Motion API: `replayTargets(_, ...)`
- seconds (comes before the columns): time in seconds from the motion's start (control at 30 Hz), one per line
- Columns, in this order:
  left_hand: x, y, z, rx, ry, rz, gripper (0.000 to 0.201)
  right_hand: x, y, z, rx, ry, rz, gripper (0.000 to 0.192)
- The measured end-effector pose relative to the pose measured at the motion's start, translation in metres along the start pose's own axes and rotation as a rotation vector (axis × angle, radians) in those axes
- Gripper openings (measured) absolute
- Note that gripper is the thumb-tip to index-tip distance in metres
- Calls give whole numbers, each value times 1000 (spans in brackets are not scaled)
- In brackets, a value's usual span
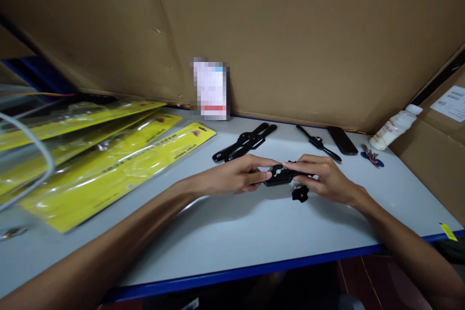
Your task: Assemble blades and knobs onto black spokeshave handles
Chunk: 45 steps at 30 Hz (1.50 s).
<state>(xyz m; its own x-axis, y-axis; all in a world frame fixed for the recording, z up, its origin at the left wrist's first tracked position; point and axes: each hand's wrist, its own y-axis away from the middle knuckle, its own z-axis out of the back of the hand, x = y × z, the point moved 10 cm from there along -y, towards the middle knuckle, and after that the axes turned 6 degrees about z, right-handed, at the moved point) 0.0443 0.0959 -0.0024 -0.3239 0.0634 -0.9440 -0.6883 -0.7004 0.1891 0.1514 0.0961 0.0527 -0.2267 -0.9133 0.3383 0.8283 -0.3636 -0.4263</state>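
Between my hands, over the middle of the table, is a black spokeshave (278, 177) with a pale metal piece showing in its centre. Its left end is pinched in my left hand (247, 174), thumb and index finger closed on the body. My right hand (325, 179) closes round the other side, its fingertips meeting the left ones at the top. Just below the right fingers sits a black lobed knob (300, 193) with a bit of shiny metal beside it; whether it is joined to the spokeshave I cannot tell.
Behind my hands lie black spokeshave bodies (247, 143) and another slim one (317, 143). A phone (342, 140), keys (370, 155) and a white bottle (394, 128) stand or lie right. Yellow blister packs (119, 174) cover the left. Cardboard (290, 48) walls the back.
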Motion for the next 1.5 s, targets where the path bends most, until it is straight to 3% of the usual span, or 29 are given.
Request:
replayTargets(0.37,-7,2,3,-63,-102,-13,49,0,0,1,5,17,3,36)
replayTargets(0.7,-4,2,3,-47,-22,23,53,1,-1,0,9,36,-7,36)
replayTargets(0.8,-2,3,6,-70,-49,39,56,6,-2,8,-81,52,2,33)
replayTargets(0.9,-7,3,6,-91,-98,24,54,17,-2,20,-252,153,40,24)
replayTargets(0.97,-11,3,5,-99,-142,9,52,23,-1,21,-301,257,66,18)
replayTargets(1.2,-21,2,-4,-123,-198,-46,47,38,-1,8,-266,426,151,9)
replayTargets(1.5,-32,2,-11,-127,-193,-83,45,58,-1,6,-306,637,238,14)
